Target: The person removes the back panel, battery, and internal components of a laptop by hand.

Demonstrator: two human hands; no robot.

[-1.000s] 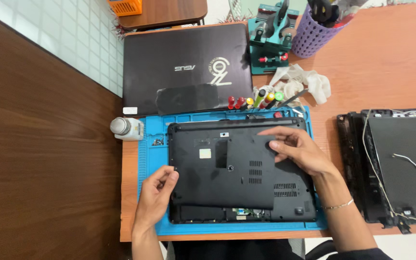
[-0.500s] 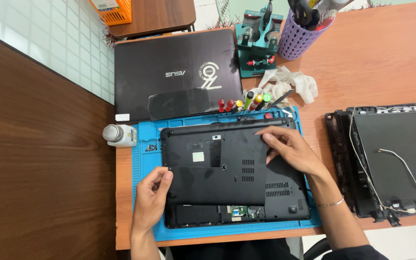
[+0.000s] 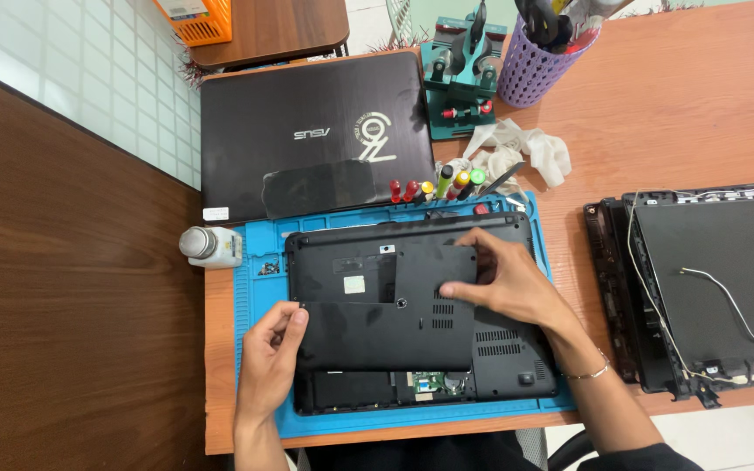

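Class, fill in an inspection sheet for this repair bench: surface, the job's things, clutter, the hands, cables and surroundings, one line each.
Surface: orange-brown wooden table with a blue work mat on it.
Job's things: black laptop base upside down on the mat; black bottom cover panel lifted and shifted, with circuit parts showing in the gap below it.
Clutter: closed dark laptop, white bottle, coloured-handled screwdrivers, white gloves, purple tool cup, green holder.
Hands: left hand grips the panel's left edge; right hand holds its right edge.
Cables: white wires on the dismantled laptop part at right.
Surroundings: tiled floor, orange basket.
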